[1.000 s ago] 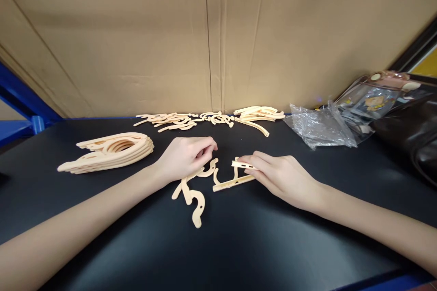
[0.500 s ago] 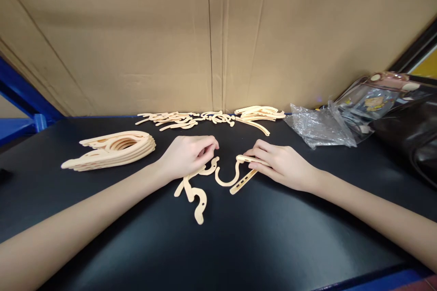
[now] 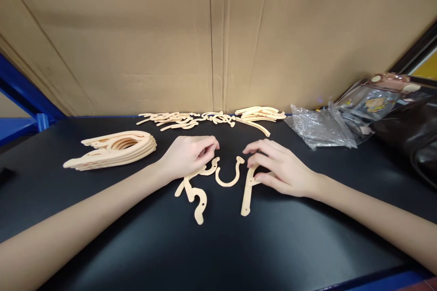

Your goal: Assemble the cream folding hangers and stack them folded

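Observation:
My left hand [image 3: 191, 155] rests on the black table, its fingers curled together; what they hold, if anything, is hidden. Under and in front of it lie cream plastic hanger parts, among them a curved piece with a hole [image 3: 200, 207] and a small hook partly under the fingertips [image 3: 212, 167]. Between the hands is a U-shaped hanger hook [image 3: 228, 184] with a knobbed end. My right hand [image 3: 278, 168] hovers with fingers apart over a pair of jointed hanger arms [image 3: 247, 198]. One arm points toward me; the other is mostly covered by the fingers.
At the left is a stack of cream folded hangers [image 3: 116, 151]. Loose hanger parts [image 3: 177, 119] lie along the back edge, with a pile of hanger arms [image 3: 259, 113] to their right. Crumpled clear plastic bags [image 3: 321, 125] and a dark bag [image 3: 409, 132] occupy the right. Cardboard [image 3: 136, 41] stands behind.
My right hand has opened its fingers off the hanger arms, which have turned over and now show their flat side, one arm toward me. My left hand has stayed in place.

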### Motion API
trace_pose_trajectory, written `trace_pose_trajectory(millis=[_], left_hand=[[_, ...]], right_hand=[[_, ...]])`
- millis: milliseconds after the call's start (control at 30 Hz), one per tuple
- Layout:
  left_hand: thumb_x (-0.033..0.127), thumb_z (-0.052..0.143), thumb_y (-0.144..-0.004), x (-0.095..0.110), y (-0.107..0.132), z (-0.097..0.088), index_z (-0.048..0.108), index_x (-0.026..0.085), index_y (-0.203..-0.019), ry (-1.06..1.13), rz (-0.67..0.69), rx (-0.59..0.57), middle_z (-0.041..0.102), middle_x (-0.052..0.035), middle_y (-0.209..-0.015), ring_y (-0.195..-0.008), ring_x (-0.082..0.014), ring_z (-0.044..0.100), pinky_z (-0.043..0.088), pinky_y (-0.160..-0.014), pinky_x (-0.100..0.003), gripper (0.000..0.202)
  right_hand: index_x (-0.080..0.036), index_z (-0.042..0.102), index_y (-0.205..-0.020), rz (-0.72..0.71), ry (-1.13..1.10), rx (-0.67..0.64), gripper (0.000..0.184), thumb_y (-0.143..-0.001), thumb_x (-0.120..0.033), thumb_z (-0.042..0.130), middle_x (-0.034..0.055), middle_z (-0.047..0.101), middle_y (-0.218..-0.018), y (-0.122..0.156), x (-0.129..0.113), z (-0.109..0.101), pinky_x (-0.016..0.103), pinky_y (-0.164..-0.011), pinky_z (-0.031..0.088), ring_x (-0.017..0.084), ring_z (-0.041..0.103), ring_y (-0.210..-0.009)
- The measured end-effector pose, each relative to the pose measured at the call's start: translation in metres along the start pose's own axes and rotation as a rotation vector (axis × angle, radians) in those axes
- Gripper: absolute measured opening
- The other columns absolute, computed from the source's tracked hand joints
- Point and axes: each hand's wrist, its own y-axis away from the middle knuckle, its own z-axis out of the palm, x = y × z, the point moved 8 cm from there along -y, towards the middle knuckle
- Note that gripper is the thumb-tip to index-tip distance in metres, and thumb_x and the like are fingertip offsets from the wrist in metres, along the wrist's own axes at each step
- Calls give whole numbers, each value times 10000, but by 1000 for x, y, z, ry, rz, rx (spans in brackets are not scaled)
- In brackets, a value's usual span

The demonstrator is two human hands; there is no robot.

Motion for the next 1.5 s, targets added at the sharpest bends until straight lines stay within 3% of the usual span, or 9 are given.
trace_pose_trajectory(millis=[267, 433, 500, 633, 767, 1000, 1300, 1400, 1500], left_hand=[[205, 398, -916, 4, 6, -21, 629, 195, -887, -138, -62, 139, 682, 32, -738, -565, -92, 570, 359, -530, -211, 233], [273, 373, -958, 40, 27, -19, 638, 190, -926, -181, 119, -155, 667, -28, -812, -753, -172, 615, 438, -596, -261, 279], [380, 453, -934, 46, 43, -18, 625, 206, -1090, -188, 115, -274, 664, -72, -1071, -931, -220, 623, 493, -707, -303, 290], [632, 528, -827, 39, 67, -29, 517, 223, -1332, -239, 52, -305, 567, -116, -1339, -1140, -312, 586, 509, -852, -392, 650], [579, 442, -904, 28, 69, -20, 549, 327, -1309, -193, 35, -418, 494, -33, -1421, -1249, -299, 519, 493, -923, -390, 489], [427, 217, -1014, 9, 38, 24, 239, 247, -1492, -50, -120, -481, 143, -60, -1577, -1450, -265, 118, 190, -1158, -494, 512], [396, 166, -1020, 7, -12, 54, 309, 231, -1470, 14, -168, -349, 214, -84, -1568, -1450, -300, 100, 158, -1146, -558, 500], [408, 189, -1017, 8, -17, 41, 339, 216, -1458, -6, -197, -200, 229, -97, -1564, -1453, -296, 89, 165, -1151, -553, 503], [413, 230, -1013, 32, -12, 21, 379, 203, -1436, -10, -67, -54, 234, -87, -1563, -1456, -261, 108, 158, -1173, -517, 496]], right_hand=[[-135, 583, -1237, -158, -82, -139, 461, -966, -470, 418, 142, 538, -1361, -1, -26, 15, 433, -1066, 326, 243, 412, -1314], [-114, 606, -1218, -124, -150, -124, 435, -987, -413, 390, 145, 587, -1283, -1, -21, 14, 414, -1039, 347, 235, 459, -1251], [-119, 626, -1190, -111, -149, -120, 415, -989, -393, 388, 145, 591, -1249, -2, -21, 13, 402, -990, 381, 236, 490, -1186], [-135, 654, -1124, -97, -122, -113, 352, -986, -339, 402, 132, 595, -1183, -4, -23, 11, 380, -915, 420, 222, 517, -1077], [-142, 594, -1205, -87, -26, -11, 325, -985, -277, 396, 129, 602, -1179, -3, -22, 4, 387, -883, 451, 219, 539, -1061], [-209, 495, -1321, -96, 217, 415, 451, -887, -90, 483, 110, 612, -1210, 13, -22, -28, 404, -921, 487, 233, 553, -1159], [-287, 420, -1393, -29, 284, 437, 570, -902, -7, 354, 66, 572, -1132, 15, -13, -28, 251, -801, 551, 146, 633, -975], [-274, 414, -1385, -27, 299, 400, 569, -898, 10, 338, 62, 566, -1091, 13, -10, -24, 227, -730, 543, 118, 628, -862], [-261, 437, -1356, -1, 320, 359, 485, -919, -58, 378, 63, 570, -1069, 12, -7, -21, 225, -687, 536, 117, 620, -794]])
